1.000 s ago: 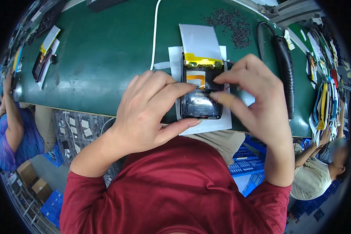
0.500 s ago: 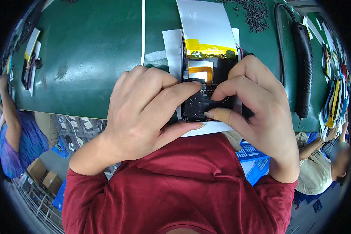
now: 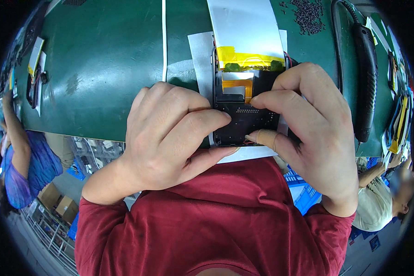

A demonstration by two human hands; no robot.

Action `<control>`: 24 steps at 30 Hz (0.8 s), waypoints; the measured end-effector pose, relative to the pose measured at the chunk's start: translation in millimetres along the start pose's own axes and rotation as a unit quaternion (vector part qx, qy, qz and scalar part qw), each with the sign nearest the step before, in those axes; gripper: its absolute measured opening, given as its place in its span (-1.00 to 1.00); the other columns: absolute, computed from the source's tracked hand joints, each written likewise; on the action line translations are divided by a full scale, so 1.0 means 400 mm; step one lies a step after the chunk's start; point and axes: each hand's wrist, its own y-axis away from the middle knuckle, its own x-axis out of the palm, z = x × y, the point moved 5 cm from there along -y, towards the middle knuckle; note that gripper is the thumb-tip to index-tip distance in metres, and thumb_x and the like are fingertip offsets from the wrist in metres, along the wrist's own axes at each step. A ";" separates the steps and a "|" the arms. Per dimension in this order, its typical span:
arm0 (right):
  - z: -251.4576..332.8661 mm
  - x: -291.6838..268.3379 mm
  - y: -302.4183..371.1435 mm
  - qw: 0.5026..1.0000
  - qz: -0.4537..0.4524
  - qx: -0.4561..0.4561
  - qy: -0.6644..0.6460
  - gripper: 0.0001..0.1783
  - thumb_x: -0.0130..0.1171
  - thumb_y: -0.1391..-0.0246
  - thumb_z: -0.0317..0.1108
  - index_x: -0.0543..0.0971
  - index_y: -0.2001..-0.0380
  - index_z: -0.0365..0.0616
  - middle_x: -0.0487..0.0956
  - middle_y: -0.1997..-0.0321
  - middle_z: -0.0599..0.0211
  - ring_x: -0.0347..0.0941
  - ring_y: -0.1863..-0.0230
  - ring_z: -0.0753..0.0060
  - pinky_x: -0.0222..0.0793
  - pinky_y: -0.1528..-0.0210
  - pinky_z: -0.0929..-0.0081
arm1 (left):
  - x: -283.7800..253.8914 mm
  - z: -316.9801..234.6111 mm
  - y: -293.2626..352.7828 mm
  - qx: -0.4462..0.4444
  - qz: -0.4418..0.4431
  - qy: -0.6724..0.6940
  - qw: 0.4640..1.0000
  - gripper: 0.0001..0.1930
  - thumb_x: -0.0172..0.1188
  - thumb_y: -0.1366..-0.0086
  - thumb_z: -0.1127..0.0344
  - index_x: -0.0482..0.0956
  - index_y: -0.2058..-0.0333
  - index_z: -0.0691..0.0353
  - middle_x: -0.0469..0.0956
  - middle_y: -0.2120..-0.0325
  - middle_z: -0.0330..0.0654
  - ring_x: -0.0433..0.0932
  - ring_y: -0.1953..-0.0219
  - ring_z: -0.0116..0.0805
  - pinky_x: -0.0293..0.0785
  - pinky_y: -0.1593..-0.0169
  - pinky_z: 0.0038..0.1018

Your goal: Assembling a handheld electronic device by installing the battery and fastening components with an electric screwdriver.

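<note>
A black device casing (image 3: pixel 237 133) lies open before me, with a dark circuit board (image 3: pixel 250 120) in its near half. An orange flex cable (image 3: pixel 240 84) bends down to the board's far edge. Beyond it, a silver flat battery (image 3: pixel 246 30) with yellow tape reaches past the casing. My left hand (image 3: pixel 172 131) grips the casing's near left corner, thumb along the near edge and index fingertip on the board. My right hand (image 3: pixel 310 124) has its index fingertip at the flex cable's end. Its thumb, wearing a tan bandage (image 3: pixel 266 138), rests apart near the board's near edge.
White paper (image 3: pixel 200 57) lies under the casing on the green table (image 3: pixel 101 69). A white cord (image 3: pixel 164 41) runs off the far edge. Small black screws (image 3: pixel 308 16) lie scattered at far right, beside a black corded electric screwdriver (image 3: pixel 365 87). Other people sit at both sides.
My left index finger has drawn back leftward across the board. My right index fingertip has moved away from me to the flex cable's end. More of the board now shows between my hands.
</note>
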 end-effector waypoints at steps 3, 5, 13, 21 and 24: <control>-0.002 0.001 0.000 1.000 0.003 -0.014 0.002 -0.53 0.56 0.36 -0.36 0.67 0.26 -0.21 0.48 0.25 0.23 0.47 0.24 0.17 0.41 0.25 0.32 | 0.000 0.000 0.000 0.000 0.005 0.000 1.000 -0.42 0.66 0.14 0.17 0.65 0.13 0.25 0.56 0.33 -0.16 0.50 0.37 -0.21 0.31 0.31 -0.35; -0.003 0.003 0.001 1.000 0.002 -0.021 0.001 -0.53 0.56 0.35 -0.36 0.67 0.25 -0.21 0.48 0.25 0.23 0.47 0.24 0.17 0.41 0.25 0.31 | 0.000 -0.002 -0.002 -0.008 0.005 -0.004 1.000 -0.41 0.65 0.14 0.17 0.65 0.12 0.26 0.56 0.33 -0.16 0.49 0.37 -0.21 0.30 0.31 -0.35; 0.013 -0.005 0.032 0.996 0.017 -0.063 0.054 -0.49 0.53 0.29 -0.24 0.71 0.17 -0.20 0.54 0.19 0.25 0.49 0.20 0.16 0.41 0.21 0.27 | 0.001 -0.011 0.000 -0.008 0.018 -0.050 0.999 -0.39 0.58 0.09 0.09 0.73 0.02 0.23 0.44 0.36 -0.24 0.40 0.39 -0.24 0.28 0.30 -0.35; 0.030 0.056 0.132 0.962 -0.118 -0.096 0.226 -0.57 0.32 0.01 -0.13 0.74 0.06 -0.05 0.58 -0.09 0.28 0.47 -0.21 0.15 0.41 -0.10 0.21 | 0.009 -0.037 0.003 0.024 0.002 -0.100 0.995 -0.38 0.57 0.07 0.13 0.71 -0.03 0.19 0.42 0.35 -0.23 0.38 0.37 -0.22 0.30 0.30 -0.32; 0.034 0.048 0.135 0.965 -0.106 -0.086 0.223 -0.55 0.33 0.02 -0.13 0.73 0.04 -0.05 0.57 -0.11 0.26 0.47 -0.23 0.11 0.41 -0.13 0.16 | 0.010 -0.041 0.003 0.041 -0.002 -0.100 0.994 -0.38 0.57 0.04 0.15 0.71 -0.05 0.20 0.41 0.35 -0.23 0.37 0.35 -0.22 0.30 0.31 -0.32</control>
